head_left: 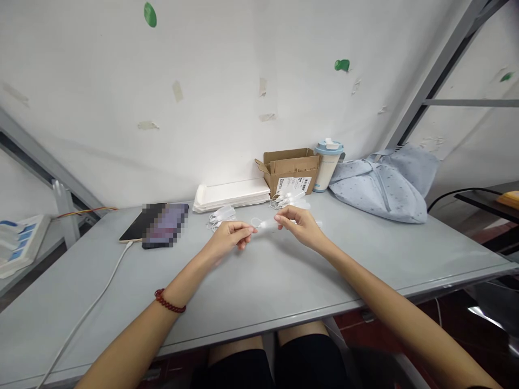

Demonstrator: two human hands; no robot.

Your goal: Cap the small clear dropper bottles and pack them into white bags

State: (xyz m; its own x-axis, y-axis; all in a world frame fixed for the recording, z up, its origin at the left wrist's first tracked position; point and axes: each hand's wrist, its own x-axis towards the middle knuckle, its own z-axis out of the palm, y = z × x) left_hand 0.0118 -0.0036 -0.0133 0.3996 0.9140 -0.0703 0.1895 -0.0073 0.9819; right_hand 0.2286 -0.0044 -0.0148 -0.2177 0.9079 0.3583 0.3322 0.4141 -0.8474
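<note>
Tag (267, 224) pinched in right grip (278, 218); left grip (255, 230) pinching string (255, 219); desk edge (259, 327) well apart.

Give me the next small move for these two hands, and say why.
Probably draw the thin loop straight with the left hand, while the right hand steadies the translucent white piece. The right hand pinches that piece, the left fingertips are at its looped end, and the loop bows loosely there; whether they already grip it is too small to tell.
</note>
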